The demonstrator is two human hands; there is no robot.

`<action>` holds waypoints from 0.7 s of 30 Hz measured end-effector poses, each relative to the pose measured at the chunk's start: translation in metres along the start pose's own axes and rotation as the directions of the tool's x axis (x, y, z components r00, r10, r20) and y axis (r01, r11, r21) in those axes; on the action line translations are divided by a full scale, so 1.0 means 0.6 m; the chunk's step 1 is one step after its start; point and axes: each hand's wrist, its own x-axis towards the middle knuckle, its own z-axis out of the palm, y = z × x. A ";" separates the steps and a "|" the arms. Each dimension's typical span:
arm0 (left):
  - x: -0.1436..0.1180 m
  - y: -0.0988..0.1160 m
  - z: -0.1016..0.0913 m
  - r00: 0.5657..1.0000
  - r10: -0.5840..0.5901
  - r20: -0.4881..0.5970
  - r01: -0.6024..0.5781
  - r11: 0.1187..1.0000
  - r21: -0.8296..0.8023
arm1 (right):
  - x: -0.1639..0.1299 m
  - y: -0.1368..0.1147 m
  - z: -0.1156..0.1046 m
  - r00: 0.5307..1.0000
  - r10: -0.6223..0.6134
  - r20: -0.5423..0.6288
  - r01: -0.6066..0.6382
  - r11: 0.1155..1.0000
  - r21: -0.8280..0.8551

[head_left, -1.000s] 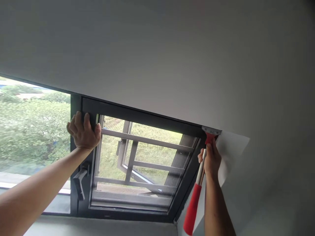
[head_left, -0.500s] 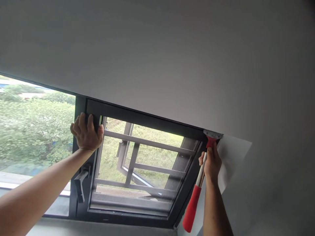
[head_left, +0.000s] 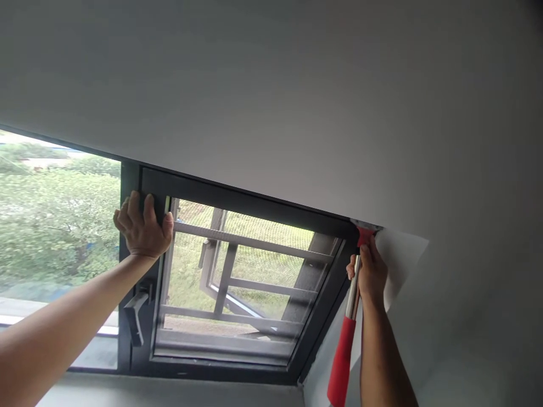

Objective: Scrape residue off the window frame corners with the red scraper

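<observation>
My left hand (head_left: 143,229) grips the upper left corner of the dark window frame (head_left: 237,199), fingers wrapped over its vertical bar. My right hand (head_left: 370,272) holds a scraper (head_left: 351,316) by its metal shaft, just below the red head. The scraper's blade (head_left: 365,226) presses against the top right corner of the frame, where it meets the white ceiling. Its red grip hangs down beside my forearm.
The window sash (head_left: 220,294) stands swung open outward, with metal bars across the opening. A dark handle (head_left: 134,316) sits on the left frame. A fixed pane (head_left: 55,226) at left shows trees. White wall (head_left: 445,294) runs to the right.
The scraper has tipped more upright and its blade has pushed tighter into the corner. My right hand shifted slightly right. My left hand keeps its grip on the frame.
</observation>
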 end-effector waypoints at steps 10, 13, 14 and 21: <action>0.000 -0.001 0.000 1.000 -0.002 -0.008 0.002 1.000 -0.001 | 0.000 0.000 0.004 0.999 0.020 -0.027 -0.020 1.000 -0.019; 0.000 -0.002 0.000 1.000 0.002 -0.008 -0.002 1.000 0.000 | -0.002 -0.002 0.004 0.999 0.034 -0.015 -0.035 0.999 -0.022; -0.001 -0.002 0.001 1.000 0.002 -0.008 -0.002 1.000 0.000 | -0.002 -0.004 0.005 0.999 0.034 -0.015 -0.034 0.999 -0.026; -0.001 -0.004 0.002 1.000 0.006 -0.007 -0.006 1.000 0.006 | -0.010 -0.018 0.021 0.999 0.044 -0.009 -0.044 0.999 -0.006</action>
